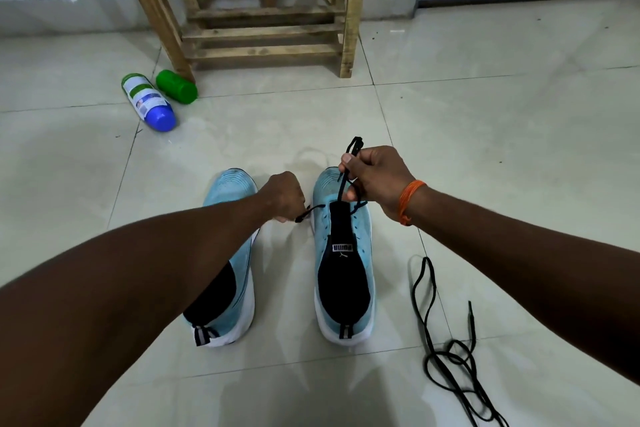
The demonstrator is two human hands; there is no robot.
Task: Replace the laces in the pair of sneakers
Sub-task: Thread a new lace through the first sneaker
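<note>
Two light-blue sneakers with dark tongues stand side by side on the tiled floor, toes pointing away from me. A dark lace (341,185) runs through the lowest eyelets of the right sneaker (343,253). My right hand (374,180) pinches one end of that lace above the toe, the tip sticking up past my fingers. My left hand (284,196) grips the other end, pulled out to the left of the shoe. My left forearm covers part of the left sneaker (227,267). A second dark lace (446,354) lies loose on the floor to the right.
A wooden rack (263,10) stands against the wall ahead. Near its left leg lie a green bottle (176,86) and a white, green and blue bottle (149,102). A faint white lace (313,154) lies on the tiles beyond the toes.
</note>
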